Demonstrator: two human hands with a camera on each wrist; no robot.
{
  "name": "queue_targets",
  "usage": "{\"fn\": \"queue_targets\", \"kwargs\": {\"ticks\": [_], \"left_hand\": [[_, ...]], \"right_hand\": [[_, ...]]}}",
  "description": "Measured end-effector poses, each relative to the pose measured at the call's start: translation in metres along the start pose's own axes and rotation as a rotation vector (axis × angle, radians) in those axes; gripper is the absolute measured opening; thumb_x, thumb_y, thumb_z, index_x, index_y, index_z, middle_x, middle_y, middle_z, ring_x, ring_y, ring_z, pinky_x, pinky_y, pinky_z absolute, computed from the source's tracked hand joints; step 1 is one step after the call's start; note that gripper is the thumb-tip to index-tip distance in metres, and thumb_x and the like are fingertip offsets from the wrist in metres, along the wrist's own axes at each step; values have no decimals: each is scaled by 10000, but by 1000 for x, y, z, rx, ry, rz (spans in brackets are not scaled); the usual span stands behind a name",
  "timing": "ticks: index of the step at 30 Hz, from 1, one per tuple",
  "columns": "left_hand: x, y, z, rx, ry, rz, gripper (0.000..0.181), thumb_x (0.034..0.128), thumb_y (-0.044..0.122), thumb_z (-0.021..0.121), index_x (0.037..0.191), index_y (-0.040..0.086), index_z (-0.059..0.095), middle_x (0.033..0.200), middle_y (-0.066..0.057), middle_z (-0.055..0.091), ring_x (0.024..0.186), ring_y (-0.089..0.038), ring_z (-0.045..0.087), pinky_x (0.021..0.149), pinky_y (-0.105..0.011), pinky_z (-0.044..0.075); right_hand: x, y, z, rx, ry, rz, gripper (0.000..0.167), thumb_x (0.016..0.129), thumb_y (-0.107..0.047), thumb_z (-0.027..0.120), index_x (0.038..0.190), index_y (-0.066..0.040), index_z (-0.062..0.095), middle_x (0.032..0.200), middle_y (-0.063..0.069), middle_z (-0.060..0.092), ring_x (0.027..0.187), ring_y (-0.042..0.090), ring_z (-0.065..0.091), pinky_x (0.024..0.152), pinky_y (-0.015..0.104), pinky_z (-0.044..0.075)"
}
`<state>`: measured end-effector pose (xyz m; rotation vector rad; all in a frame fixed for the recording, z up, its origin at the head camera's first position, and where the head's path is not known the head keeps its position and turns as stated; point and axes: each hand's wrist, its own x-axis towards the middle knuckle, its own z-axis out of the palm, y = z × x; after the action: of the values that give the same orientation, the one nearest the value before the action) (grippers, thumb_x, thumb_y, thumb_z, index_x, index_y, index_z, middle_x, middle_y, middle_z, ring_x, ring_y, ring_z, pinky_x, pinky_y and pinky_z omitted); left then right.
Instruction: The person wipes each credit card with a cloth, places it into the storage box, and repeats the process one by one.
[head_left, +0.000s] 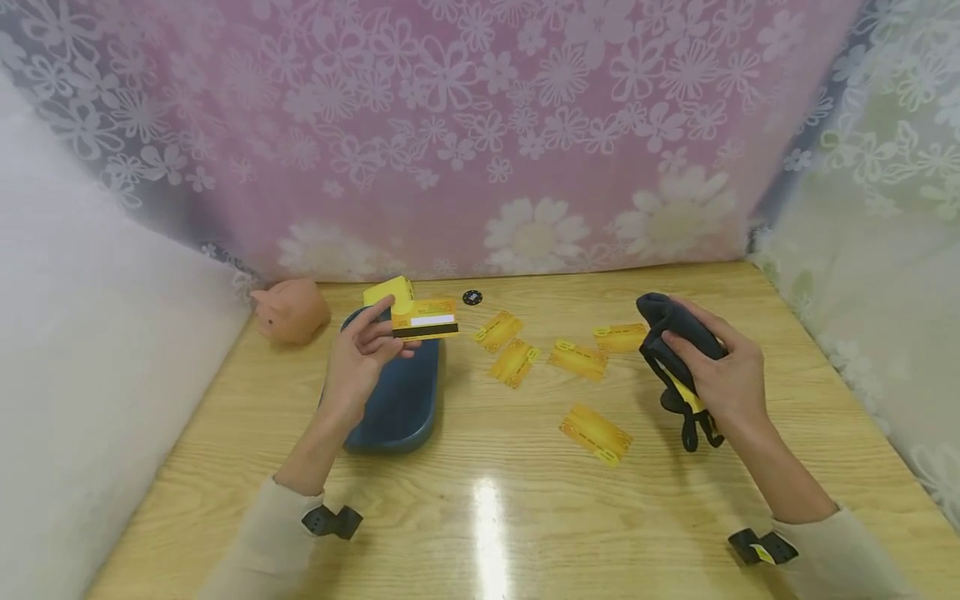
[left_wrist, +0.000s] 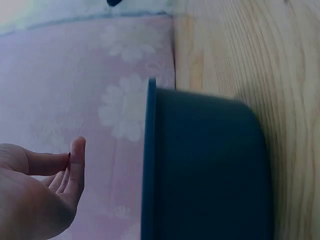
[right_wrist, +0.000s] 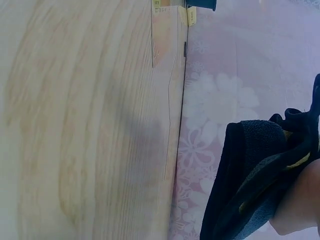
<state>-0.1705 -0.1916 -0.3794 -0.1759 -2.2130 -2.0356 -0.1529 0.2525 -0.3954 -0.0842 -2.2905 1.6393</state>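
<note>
My left hand [head_left: 360, 362] pinches an orange card [head_left: 424, 320] by its left end, above the far part of a blue plastic tub [head_left: 397, 408]. The card's black stripe and white strip face me. In the left wrist view the thumb and fingers of the left hand [left_wrist: 45, 185] meet beside the tub [left_wrist: 210, 165], and the card hardly shows. At the right, my right hand [head_left: 723, 371] grips a folded dark cloth pouch [head_left: 678, 325] with black cords dangling and something yellow at its edge. The right wrist view shows the pouch [right_wrist: 265, 170] bunched in the hand.
Several orange cards [head_left: 577, 360] lie spread on the wooden table [head_left: 525, 517] between the hands. A yellow box [head_left: 386, 292] is behind the tub, with a black poker chip [head_left: 472, 297] to its right. A pink piggy bank [head_left: 292, 312] stands at the far left. A flowered curtain [head_left: 480, 125] hangs behind.
</note>
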Motion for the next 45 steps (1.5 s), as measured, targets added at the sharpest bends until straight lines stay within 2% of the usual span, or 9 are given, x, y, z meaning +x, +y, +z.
{"fn": "queue_targets", "kwargs": {"ticks": [4, 8, 15, 19, 24, 28, 37, 40, 45], "left_hand": [[8, -7, -17, 50, 64, -72, 635, 998, -90, 612, 1575, 129, 466, 1147, -156, 628, 928, -188, 775, 954, -308, 597], [14, -16, -26, 128, 110, -124, 652, 968, -120, 610, 1568, 93, 470, 1177, -207, 640, 916, -237, 779, 910, -302, 614], [20, -33, -33, 339, 114, -231, 671, 927, -150, 600, 1558, 38, 470, 1232, -270, 585, 893, -272, 783, 857, -321, 631], [20, -38, -35, 397, 79, -276, 663, 919, -145, 581, 1554, 4, 460, 1263, -322, 611, 868, -271, 785, 826, -324, 637], [25, -45, -31, 403, 33, -257, 650, 900, -173, 589, 1527, -63, 461, 1216, -368, 667, 769, -256, 779, 782, -358, 651], [29, -48, -28, 385, 15, -268, 637, 916, -161, 607, 1527, -83, 445, 1226, -386, 653, 802, -314, 780, 763, -362, 655], [30, -43, -27, 489, -12, -227, 533, 979, -14, 619, 1496, -64, 500, 1277, -343, 655, 843, -364, 777, 782, -415, 654], [28, -32, -16, 467, 2, -172, 523, 993, 13, 623, 1502, -21, 510, 1288, -296, 671, 873, -397, 768, 794, -461, 649], [25, -10, 21, 455, -1, -50, 492, 994, 54, 653, 1479, 53, 569, 1236, -202, 728, 893, -388, 767, 772, -467, 652]], "right_hand": [[0, 1, -2, 2, 7, 7, 531, 965, -271, 769, 1475, -254, 622, 1496, -55, 580, 1067, -71, 632, 780, 131, 583], [0, 1, -3, 14, 10, 2, 532, 964, -270, 769, 1475, -245, 623, 1503, -55, 575, 1070, -69, 635, 784, 137, 585], [-2, -1, -5, 21, 30, 19, 531, 959, -275, 775, 1469, -261, 628, 1507, -30, 575, 1042, -79, 651, 787, 132, 582], [-1, -5, -5, 15, 45, -4, 522, 962, -273, 772, 1464, -258, 632, 1491, -18, 588, 1033, -74, 660, 784, 134, 583], [-1, -5, -3, 33, 49, -12, 515, 958, -253, 778, 1455, -247, 643, 1466, -23, 606, 1029, -65, 670, 783, 143, 588], [-1, -3, -2, 44, 48, 6, 523, 954, -242, 785, 1456, -237, 642, 1473, -39, 600, 1032, -60, 670, 776, 138, 588], [-3, -1, -1, 48, 49, 14, 528, 953, -256, 785, 1460, -240, 638, 1486, -14, 591, 1047, -52, 660, 775, 134, 586], [-4, -1, -2, 65, 40, 21, 532, 951, -247, 787, 1461, -236, 637, 1493, -18, 587, 1059, -48, 661, 783, 138, 586], [-6, 0, -1, 119, 28, 8, 525, 946, -214, 793, 1451, -217, 647, 1493, -25, 590, 1064, -41, 670, 787, 148, 588]]}}
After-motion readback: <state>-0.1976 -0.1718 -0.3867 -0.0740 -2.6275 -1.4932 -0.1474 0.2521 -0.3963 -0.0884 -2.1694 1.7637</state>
